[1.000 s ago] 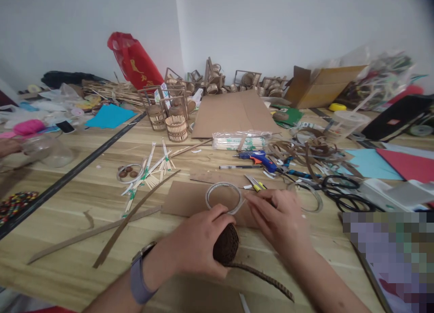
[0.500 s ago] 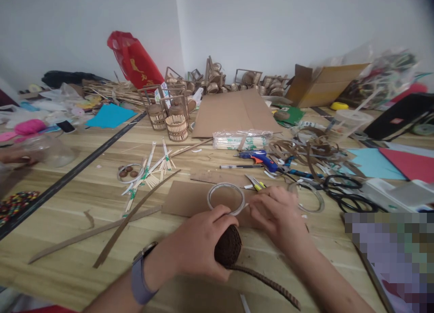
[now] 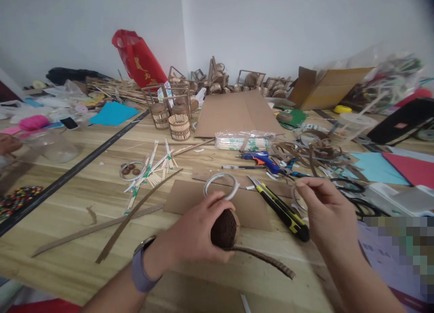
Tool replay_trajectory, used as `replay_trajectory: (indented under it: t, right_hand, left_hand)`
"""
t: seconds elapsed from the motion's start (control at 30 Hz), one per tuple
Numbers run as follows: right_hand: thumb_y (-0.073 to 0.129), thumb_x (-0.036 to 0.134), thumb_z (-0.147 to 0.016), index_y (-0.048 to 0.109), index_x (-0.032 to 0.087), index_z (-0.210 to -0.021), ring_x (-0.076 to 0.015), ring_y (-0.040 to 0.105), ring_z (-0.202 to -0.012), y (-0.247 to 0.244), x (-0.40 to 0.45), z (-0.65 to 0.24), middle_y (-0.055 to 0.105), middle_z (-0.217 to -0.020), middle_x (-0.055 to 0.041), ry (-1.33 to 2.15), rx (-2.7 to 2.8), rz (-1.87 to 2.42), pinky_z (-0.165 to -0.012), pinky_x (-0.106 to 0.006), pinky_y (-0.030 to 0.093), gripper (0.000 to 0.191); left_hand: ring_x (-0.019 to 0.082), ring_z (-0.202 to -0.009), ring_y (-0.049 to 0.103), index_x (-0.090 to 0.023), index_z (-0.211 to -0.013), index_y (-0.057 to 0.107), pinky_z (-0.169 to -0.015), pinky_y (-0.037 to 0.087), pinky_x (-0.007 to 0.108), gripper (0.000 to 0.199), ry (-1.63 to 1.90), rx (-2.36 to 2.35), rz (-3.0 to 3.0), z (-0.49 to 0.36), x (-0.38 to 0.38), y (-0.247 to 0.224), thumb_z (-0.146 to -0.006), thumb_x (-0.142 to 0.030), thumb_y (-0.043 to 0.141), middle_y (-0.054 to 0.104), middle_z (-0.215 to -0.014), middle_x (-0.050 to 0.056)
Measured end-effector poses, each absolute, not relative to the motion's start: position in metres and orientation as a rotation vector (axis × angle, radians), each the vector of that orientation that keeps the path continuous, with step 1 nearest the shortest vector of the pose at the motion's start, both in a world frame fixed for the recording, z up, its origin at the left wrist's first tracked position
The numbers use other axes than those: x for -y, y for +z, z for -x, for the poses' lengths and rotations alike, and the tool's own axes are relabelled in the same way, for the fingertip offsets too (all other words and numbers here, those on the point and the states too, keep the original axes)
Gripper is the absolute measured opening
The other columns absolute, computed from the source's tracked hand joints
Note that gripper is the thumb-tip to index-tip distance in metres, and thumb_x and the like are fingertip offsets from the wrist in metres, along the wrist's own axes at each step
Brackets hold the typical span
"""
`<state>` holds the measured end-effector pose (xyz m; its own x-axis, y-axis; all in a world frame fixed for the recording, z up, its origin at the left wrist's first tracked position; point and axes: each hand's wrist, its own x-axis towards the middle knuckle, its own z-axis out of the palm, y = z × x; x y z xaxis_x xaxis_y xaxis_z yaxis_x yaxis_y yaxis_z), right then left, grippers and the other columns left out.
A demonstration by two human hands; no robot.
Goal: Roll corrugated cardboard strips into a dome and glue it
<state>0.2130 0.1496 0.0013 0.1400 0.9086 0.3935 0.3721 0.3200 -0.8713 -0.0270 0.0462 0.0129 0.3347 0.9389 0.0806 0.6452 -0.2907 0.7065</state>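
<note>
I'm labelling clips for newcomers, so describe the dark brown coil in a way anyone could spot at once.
On the wooden table, find the forearm with the purple watch band. Follow it to the left hand, which grips the dark brown coil. Its tightly wound layers and ridged tail running right set it apart from the hollow pale ring just beyond.

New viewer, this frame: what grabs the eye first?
Probably the bright red bag, tilted at the back, left of centre. Then, front and centre, the dark coiled roll in the left hand. The yellow-and-black cutter lies diagonally just left of the right hand.
</note>
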Motion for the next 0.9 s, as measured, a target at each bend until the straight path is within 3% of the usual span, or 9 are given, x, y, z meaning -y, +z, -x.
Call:
replay_trajectory:
  t: [0.07, 0.13, 0.27, 0.37, 0.53, 0.9]
  right_hand:
    - [0.069, 0.040, -0.078, 0.066, 0.026, -0.077, -0.0203, 0.057, -0.077, 0.000, -0.143, -0.207, 0.062, -0.081, -0.0010, 0.793, 1.495, 1.105, -0.071, -0.033, 0.043, 0.014]
    - [0.073, 0.043, -0.076, 0.067, 0.026, -0.073, -0.0196, 0.057, -0.078, -0.001, -0.129, -0.194, 0.061, -0.080, -0.0012, 1.069, 1.512, 0.953, -0.071, -0.032, 0.044, 0.018]
    - [0.081, 0.048, -0.064, 0.066, 0.022, -0.068, -0.0160, 0.052, -0.063, 0.003, -0.100, -0.170, 0.058, -0.069, 0.0001, 1.698, 1.261, 0.836, -0.058, -0.029, 0.042, 0.030]
    - [0.086, 0.042, -0.060, 0.067, 0.021, -0.070, -0.0140, 0.052, -0.060, 0.007, -0.088, -0.163, 0.059, -0.067, 0.0009, 1.973, 1.083, 0.835, -0.056, -0.026, 0.041, 0.030]
    - [0.088, 0.038, -0.058, 0.068, 0.020, -0.069, -0.0137, 0.055, -0.063, 0.004, -0.088, -0.164, 0.061, -0.068, 0.0012, 2.037, 0.997, 0.843, -0.059, -0.025, 0.041, 0.029]
    - [0.089, 0.032, -0.060, 0.071, 0.020, -0.076, -0.0116, 0.058, -0.065, 0.000, -0.086, -0.162, 0.067, -0.072, 0.0015, 2.145, 0.868, 0.815, -0.063, -0.022, 0.042, 0.026]
  left_hand:
    - [0.036, -0.129, 0.043, -0.022, -0.119, 0.051, -0.105, 0.040, 0.046, 0.072, 0.663, -1.438, -2.009, 0.028, -0.048, 0.012, -0.056, -0.027, 0.084, 0.025, -0.149, 0.015]
    - [0.037, -0.130, 0.041, -0.021, -0.121, 0.051, -0.105, 0.040, 0.047, 0.072, 0.675, -1.466, -1.994, 0.027, -0.050, 0.010, -0.057, -0.029, 0.083, 0.020, -0.151, 0.016]
    - [0.031, -0.121, 0.050, -0.023, -0.126, 0.046, -0.103, 0.041, 0.046, 0.073, 0.790, -1.398, -2.011, 0.026, -0.051, 0.009, -0.062, -0.030, 0.081, 0.047, -0.132, 0.012]
    - [0.028, -0.116, 0.054, -0.025, -0.126, 0.046, -0.100, 0.043, 0.043, 0.069, 0.863, -1.325, -2.026, 0.025, -0.051, 0.009, -0.065, -0.028, 0.080, 0.053, -0.126, 0.009]
    - [0.027, -0.117, 0.053, -0.025, -0.120, 0.048, -0.100, 0.042, 0.040, 0.062, 0.963, -1.288, -2.047, 0.024, -0.049, 0.008, -0.067, -0.023, 0.079, 0.054, -0.125, 0.009]
    - [0.025, -0.115, 0.054, -0.023, -0.115, 0.048, -0.097, 0.043, 0.035, 0.051, 0.987, -1.231, -2.041, 0.022, -0.048, 0.006, -0.073, -0.029, 0.077, 0.054, -0.125, 0.009]
